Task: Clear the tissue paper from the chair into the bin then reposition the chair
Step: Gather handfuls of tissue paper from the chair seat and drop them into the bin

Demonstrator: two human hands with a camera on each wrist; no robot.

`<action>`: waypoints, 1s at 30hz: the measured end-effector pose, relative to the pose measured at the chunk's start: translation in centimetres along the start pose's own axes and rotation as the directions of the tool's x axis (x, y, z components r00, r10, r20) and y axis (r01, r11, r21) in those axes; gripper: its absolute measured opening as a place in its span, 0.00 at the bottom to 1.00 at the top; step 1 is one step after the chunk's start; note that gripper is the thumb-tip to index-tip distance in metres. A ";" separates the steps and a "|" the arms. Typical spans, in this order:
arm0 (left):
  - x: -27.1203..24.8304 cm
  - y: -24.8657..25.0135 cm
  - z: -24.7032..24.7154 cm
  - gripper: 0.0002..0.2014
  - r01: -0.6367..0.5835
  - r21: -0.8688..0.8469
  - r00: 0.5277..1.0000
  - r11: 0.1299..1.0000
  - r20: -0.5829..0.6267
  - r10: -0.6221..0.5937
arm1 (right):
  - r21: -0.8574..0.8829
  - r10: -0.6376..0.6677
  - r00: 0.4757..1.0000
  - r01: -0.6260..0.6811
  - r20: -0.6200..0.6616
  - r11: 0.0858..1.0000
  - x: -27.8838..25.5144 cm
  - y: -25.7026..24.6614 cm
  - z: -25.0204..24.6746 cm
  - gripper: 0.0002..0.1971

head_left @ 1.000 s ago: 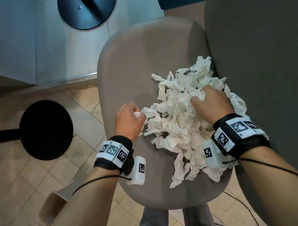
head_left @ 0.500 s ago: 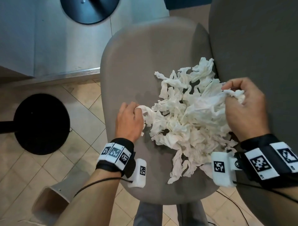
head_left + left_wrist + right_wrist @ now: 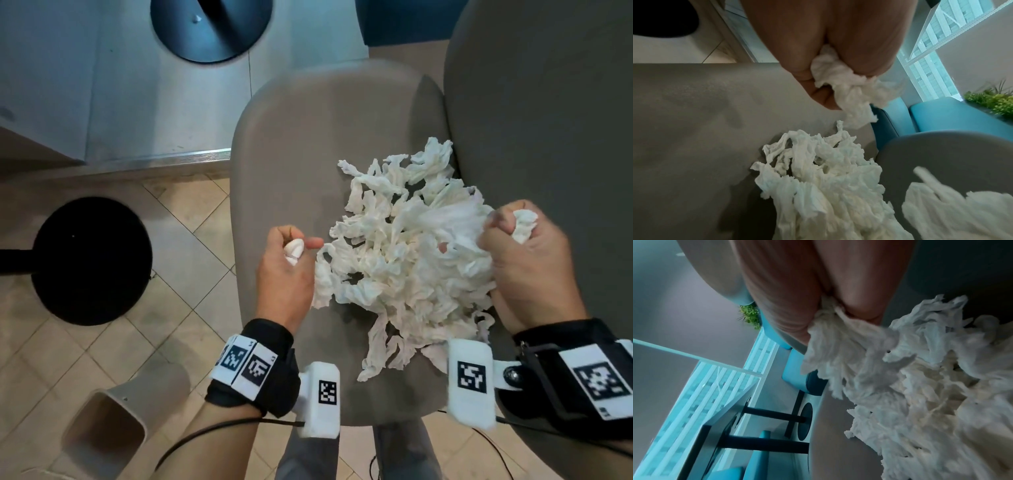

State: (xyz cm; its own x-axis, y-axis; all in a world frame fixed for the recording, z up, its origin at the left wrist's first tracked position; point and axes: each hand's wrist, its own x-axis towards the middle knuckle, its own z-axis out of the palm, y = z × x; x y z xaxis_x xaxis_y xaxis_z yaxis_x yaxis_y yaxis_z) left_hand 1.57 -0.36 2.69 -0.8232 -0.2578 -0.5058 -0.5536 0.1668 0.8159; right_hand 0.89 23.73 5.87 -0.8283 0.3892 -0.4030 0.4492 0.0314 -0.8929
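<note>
A heap of crumpled white tissue paper (image 3: 404, 253) (image 3: 818, 178) (image 3: 920, 394) lies on the grey chair seat (image 3: 308, 130) (image 3: 684, 121), close to the backrest (image 3: 548, 120). My left hand (image 3: 291, 253) (image 3: 830, 87) grips a small wad of tissue at the heap's left edge, just above the seat. On the heap's right side my right hand (image 3: 513, 233) (image 3: 830, 319) grips a bigger bunch, which stretches back into the pile. The black round bin (image 3: 90, 260) stands on the tiled floor left of the chair.
A dark round table base (image 3: 210, 29) sits on the grey raised floor beyond the chair. A beige hollow chair leg (image 3: 113, 428) is at lower left. Blue seats (image 3: 953, 116) and a green plant (image 3: 990, 100) lie farther off. Cables run from both wrists.
Both hands have closed on tissue and lifted a little. The right hand moved from the middle of the heap to its right side, pulling a bunch with it.
</note>
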 end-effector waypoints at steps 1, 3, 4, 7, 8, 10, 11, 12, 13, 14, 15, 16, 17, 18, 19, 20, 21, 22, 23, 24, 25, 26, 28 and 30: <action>-0.2 0.1 0.0 0.13 0.000 -0.017 1.000 1.000 0.015 0.000 | -0.004 -0.009 1.000 0.009 0.004 1.000 -0.2 0.0 0.0 0.20; -0.7 0.1 0.0 0.11 -0.026 0.006 0.999 1.000 0.022 0.026 | -0.011 -0.014 1.000 0.015 0.023 1.000 -0.7 -0.2 0.2 0.19; -1.0 0.1 0.0 0.09 -0.051 0.034 0.999 0.998 0.009 0.050 | -0.010 -0.008 1.000 0.009 0.028 1.000 -0.9 -0.3 0.4 0.18; -2.0 0.5 0.3 0.01 -0.070 0.024 0.997 0.997 -0.038 0.071 | 0.007 0.034 0.999 -0.034 0.025 0.999 -1.3 -0.5 0.9 0.11; -2.2 0.4 0.3 0.03 -0.059 0.015 0.998 0.998 -0.032 0.060 | 0.007 0.048 0.998 -0.048 0.034 0.999 -1.3 -0.6 1.1 0.09; -2.8 0.1 0.5 0.06 -0.059 0.072 0.998 0.996 0.042 0.057 | -0.013 0.079 0.994 -0.078 0.079 0.997 -1.2 -0.8 1.0 0.15; -3.2 0.0 0.6 0.07 -0.084 0.147 0.993 0.985 0.089 0.072 | -0.020 0.090 0.989 -0.089 0.114 0.996 -1.0 -0.8 0.9 0.17; -3.7 0.0 0.8 0.09 -0.117 0.223 0.988 0.968 0.124 0.091 | -0.019 0.094 0.983 -0.092 0.156 0.996 -0.9 -0.8 0.8 0.16; -4.1 0.0 1.1 0.11 -0.137 0.266 0.985 0.954 0.134 0.104 | -0.011 0.092 0.974 -0.092 0.207 0.996 -0.9 -0.9 0.7 0.15; -4.6 0.1 1.3 0.14 -0.135 0.266 0.986 0.954 0.133 0.102 | -0.013 0.088 0.964 -0.087 0.251 0.996 -1.0 -1.1 0.6 0.16; -5.2 0.2 1.5 0.16 -0.120 0.244 0.988 0.962 0.125 0.091 | -0.022 0.090 0.955 -0.087 0.282 0.996 -1.1 -1.4 0.6 0.17; -5.8 0.2 1.6 0.18 -0.107 0.214 0.990 0.971 0.108 0.085 | -0.029 0.096 0.946 -0.092 0.308 0.995 -1.3 -1.5 0.6 0.18; -6.5 0.3 1.5 0.21 -0.102 0.189 0.993 0.977 0.085 0.087 | -0.030 0.104 0.938 -0.100 0.332 0.995 -1.5 -1.6 0.7 0.19; -7.2 0.2 1.4 0.23 -0.105 0.175 0.994 0.979 0.060 0.096 | -0.026 0.113 0.929 -0.111 0.352 0.993 -1.7 -1.7 0.8 0.21; -7.9 0.2 1.2 0.24 -0.110 0.172 0.994 0.979 0.039 0.105 | -0.019 0.129 0.918 -0.131 0.375 0.991 -2.1 -1.9 1.0 0.21; -8.7 0.1 0.9 0.25 -0.117 0.171 0.993 0.978 0.023 0.115 | -0.012 0.147 0.902 -0.155 0.406 0.988 -2.5 -2.1 1.2 0.21; -9.4 -0.1 0.7 0.26 -0.120 0.160 0.993 0.980 0.010 0.120 | -0.010 0.162 0.883 -0.175 0.440 0.984 -3.1 -2.3 1.5 0.19; -10.2 -0.3 0.4 0.26 -0.117 0.125 0.993 0.985 -0.001 0.118 | -0.024 0.160 0.867 -0.169 0.472 0.985 -3.8 -2.5 1.8 0.17; -10.8 -0.5 0.2 0.27 -0.097 0.076 0.995 0.992 -0.005 0.098 | -0.051 0.137 0.861 -0.129 0.490 0.990 -4.4 -2.8 2.0 0.14; -11.6 -0.6 -0.2 0.28 -0.066 0.020 0.998 0.998 -0.010 0.066 | -0.092 0.093 0.860 -0.053 0.502 0.994 -5.1 -3.1 2.5 0.12; -12.2 -0.7 -0.7 0.28 -0.042 -0.017 0.999 0.999 -0.008 0.042 | -0.124 0.042 0.863 0.024 0.503 0.992 -5.7 -3.4 3.0 0.11; -12.8 -1.1 -1.3 0.28 -0.029 -0.037 1.000 0.999 -0.012 0.028 | -0.141 0.002 0.865 0.080 0.502 0.987 -6.4 -3.7 3.7 0.10; -13.8 -2.2 -2.5 0.24 -0.023 -0.040 0.999 0.999 -0.029 0.022 | -0.117 -0.051 0.862 0.127 0.505 0.985 -7.8 -4.0 5.3 0.07; -14.5 -3.5 -4.0 0.15 -0.044 -0.039 0.997 0.998 -0.068 0.041 | -0.097 -0.087 0.836 0.165 0.542 0.981 -9.4 -4.0 7.1 0.05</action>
State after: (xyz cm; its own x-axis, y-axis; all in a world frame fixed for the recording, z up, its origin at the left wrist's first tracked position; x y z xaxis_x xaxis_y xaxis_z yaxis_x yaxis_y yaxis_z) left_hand 15.98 -1.01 8.32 -0.8346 -0.3152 -0.4517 -0.5118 0.1404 0.8476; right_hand 4.44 13.40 11.81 -0.9130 -0.1766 -0.3678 0.3364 0.1842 -0.9235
